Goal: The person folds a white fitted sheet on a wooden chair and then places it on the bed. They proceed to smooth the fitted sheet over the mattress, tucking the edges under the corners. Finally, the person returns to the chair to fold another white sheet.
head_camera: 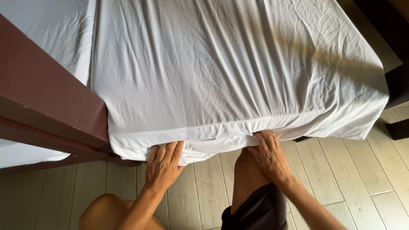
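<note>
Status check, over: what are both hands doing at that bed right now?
Left hand and right hand flat, fingers pressed under hanging edge of wrinkled white bed sheet. Sheet drapes over mattress end. Dark red wooden bed frame at left, nothing blocking.

Across most of the frame, a creased white sheet (221, 64) over a mattress, its lower edge hanging loose at centre. At lower centre-left, left hand (163, 164) flat, fingers up, pressed on that hanging edge. At lower centre-right, right hand (269, 154), fingertips tucked under the same edge. At left, dark red-brown bed frame (47, 98). Below, pale plank floor (341, 170); bare knees and dark shorts (260, 211) along the bottom.
</note>
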